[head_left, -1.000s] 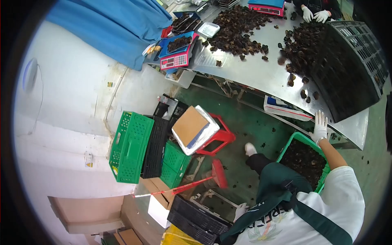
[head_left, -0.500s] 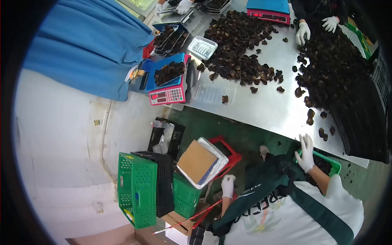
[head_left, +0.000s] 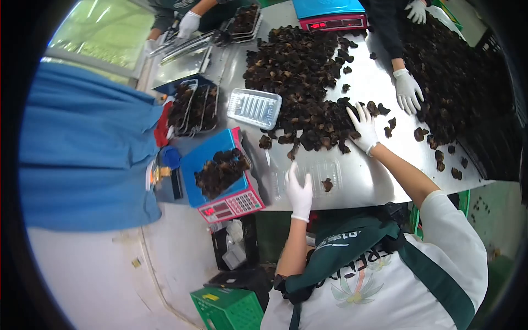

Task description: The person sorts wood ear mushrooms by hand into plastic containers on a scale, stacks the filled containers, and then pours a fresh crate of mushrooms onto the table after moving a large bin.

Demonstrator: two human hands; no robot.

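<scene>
My left hand (head_left: 299, 190), in a white glove, lies flat with spread fingers on a clear plastic tray (head_left: 313, 176) at the near edge of the steel table (head_left: 379, 176); one dark piece lies in that tray. My right hand (head_left: 363, 127), also gloved and open, rests on the near edge of a big pile of dark dried mushrooms (head_left: 300, 71). A blue and red scale (head_left: 223, 176) left of my left hand carries a tray of mushrooms.
An empty clear tray (head_left: 254, 108) lies beside the pile. Stacked filled trays (head_left: 192, 107) sit farther left. Another person's gloved hand (head_left: 407, 91) works a second mushroom heap (head_left: 456, 82) at right. A second scale (head_left: 329, 14) stands at the back. A green crate (head_left: 228, 308) is below.
My view has swung up from the floor and crates to the table. Both hands rose from beside my body onto the table: left onto the clear tray, right onto the mushroom pile.
</scene>
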